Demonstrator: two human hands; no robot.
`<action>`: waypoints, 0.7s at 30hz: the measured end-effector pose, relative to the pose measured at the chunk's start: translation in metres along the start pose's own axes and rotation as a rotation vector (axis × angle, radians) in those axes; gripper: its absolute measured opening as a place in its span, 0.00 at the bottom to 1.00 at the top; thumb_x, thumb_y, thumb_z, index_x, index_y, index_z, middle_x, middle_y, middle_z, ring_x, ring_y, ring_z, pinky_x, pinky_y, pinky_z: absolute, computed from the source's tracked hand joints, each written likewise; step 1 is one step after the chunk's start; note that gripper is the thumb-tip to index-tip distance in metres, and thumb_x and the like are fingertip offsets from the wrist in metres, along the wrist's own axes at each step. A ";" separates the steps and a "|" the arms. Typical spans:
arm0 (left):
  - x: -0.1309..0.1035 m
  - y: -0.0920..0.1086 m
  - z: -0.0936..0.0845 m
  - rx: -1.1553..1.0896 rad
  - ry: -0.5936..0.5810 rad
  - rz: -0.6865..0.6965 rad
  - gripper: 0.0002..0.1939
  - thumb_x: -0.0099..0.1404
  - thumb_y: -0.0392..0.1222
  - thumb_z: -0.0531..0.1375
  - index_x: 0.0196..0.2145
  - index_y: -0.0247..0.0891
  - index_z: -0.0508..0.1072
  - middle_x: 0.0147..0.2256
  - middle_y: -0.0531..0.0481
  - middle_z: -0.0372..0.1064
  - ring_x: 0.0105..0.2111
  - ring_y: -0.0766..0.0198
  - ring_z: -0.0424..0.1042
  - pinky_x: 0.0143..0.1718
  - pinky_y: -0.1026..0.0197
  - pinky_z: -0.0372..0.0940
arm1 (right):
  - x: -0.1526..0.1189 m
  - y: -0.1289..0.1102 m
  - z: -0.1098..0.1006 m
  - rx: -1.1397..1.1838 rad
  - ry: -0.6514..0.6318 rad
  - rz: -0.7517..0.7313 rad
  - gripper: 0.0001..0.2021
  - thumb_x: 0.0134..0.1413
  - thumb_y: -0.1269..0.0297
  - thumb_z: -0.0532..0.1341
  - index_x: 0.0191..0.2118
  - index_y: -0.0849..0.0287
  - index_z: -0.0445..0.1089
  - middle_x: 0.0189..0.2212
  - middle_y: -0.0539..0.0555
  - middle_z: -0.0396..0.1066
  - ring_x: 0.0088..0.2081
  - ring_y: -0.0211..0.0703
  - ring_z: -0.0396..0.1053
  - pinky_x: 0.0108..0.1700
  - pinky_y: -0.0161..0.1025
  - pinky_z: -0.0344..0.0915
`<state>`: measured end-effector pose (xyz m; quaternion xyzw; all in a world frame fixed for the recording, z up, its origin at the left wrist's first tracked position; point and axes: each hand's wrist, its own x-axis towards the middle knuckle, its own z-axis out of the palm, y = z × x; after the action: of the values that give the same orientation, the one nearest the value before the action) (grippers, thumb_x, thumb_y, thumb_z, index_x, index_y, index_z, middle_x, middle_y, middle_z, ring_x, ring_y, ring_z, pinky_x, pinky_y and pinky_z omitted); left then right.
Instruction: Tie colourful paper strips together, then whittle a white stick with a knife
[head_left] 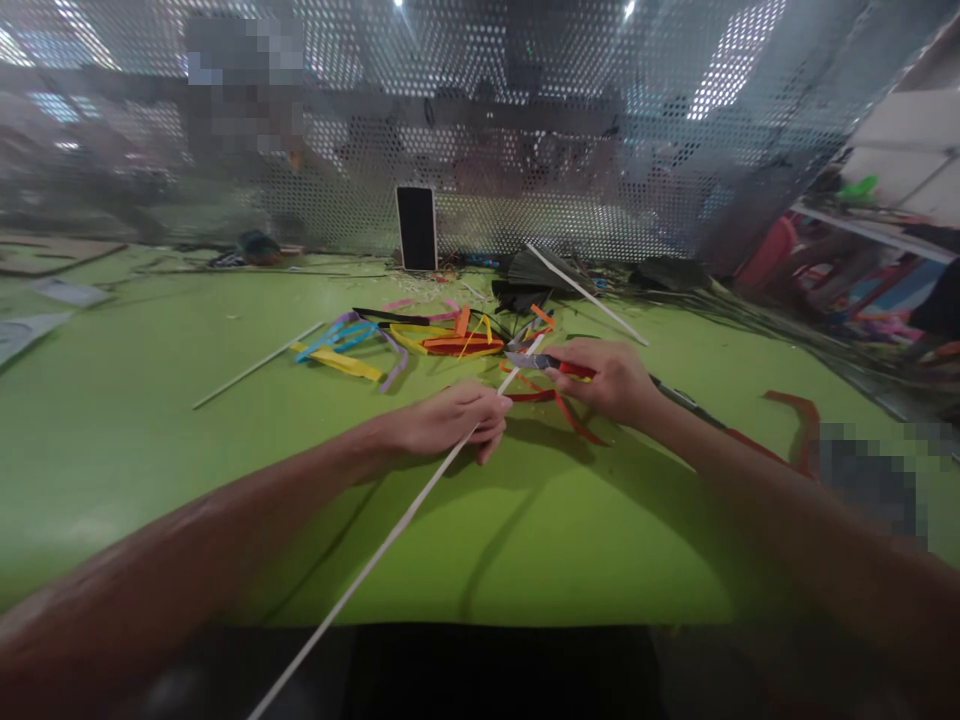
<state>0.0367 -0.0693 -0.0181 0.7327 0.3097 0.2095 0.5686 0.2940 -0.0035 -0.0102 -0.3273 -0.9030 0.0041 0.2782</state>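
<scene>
My left hand (461,418) is closed around a long, thin pale strip (405,522), which slants from the bottom edge up past my fingers. In my right hand (606,378) is a knife (531,361) with a red handle and a short grey blade pointing left. The blade lies against the strip near its upper end, a little beyond my left fingers. Just behind the hands lies a loose pile of coloured strips: yellow (345,362), blue (341,338), and orange (465,345). Some red strips (534,397) show below the blade.
A dark-screened phone or tablet (417,228) stands upright at the back, before a perforated metal screen (480,130). Another pale strip (589,295) and a thin stick (259,366) lie on the green table (300,570). Dark long strips (750,300) run along the right side.
</scene>
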 end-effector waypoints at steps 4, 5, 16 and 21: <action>0.001 0.002 -0.002 -0.024 0.000 -0.002 0.26 0.75 0.47 0.46 0.18 0.40 0.54 0.17 0.55 0.53 0.22 0.65 0.68 0.27 0.62 0.60 | 0.000 -0.002 0.001 0.001 0.001 -0.008 0.20 0.65 0.51 0.57 0.50 0.57 0.79 0.40 0.57 0.81 0.38 0.47 0.76 0.39 0.41 0.68; 0.001 0.003 -0.002 -0.030 -0.007 -0.002 0.26 0.75 0.47 0.46 0.18 0.41 0.54 0.17 0.55 0.52 0.22 0.65 0.68 0.27 0.62 0.61 | 0.000 -0.002 0.001 -0.014 0.004 -0.011 0.20 0.65 0.51 0.57 0.50 0.57 0.79 0.40 0.57 0.81 0.38 0.47 0.76 0.38 0.41 0.68; -0.002 0.012 -0.004 -0.128 -0.107 -0.006 0.25 0.74 0.48 0.47 0.18 0.42 0.54 0.14 0.56 0.51 0.22 0.63 0.67 0.30 0.59 0.65 | 0.006 0.037 -0.014 0.015 0.310 0.289 0.18 0.63 0.48 0.59 0.45 0.53 0.81 0.37 0.58 0.81 0.34 0.52 0.77 0.34 0.47 0.71; 0.000 0.010 -0.005 -0.085 -0.034 0.029 0.25 0.75 0.45 0.44 0.18 0.41 0.55 0.16 0.55 0.52 0.23 0.63 0.68 0.32 0.59 0.64 | 0.004 0.001 -0.011 0.047 0.195 0.158 0.17 0.64 0.51 0.59 0.46 0.55 0.80 0.36 0.57 0.80 0.33 0.50 0.76 0.34 0.46 0.71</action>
<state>0.0358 -0.0677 -0.0071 0.7157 0.2803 0.2183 0.6013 0.2972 -0.0023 0.0011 -0.3896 -0.8428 0.0151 0.3712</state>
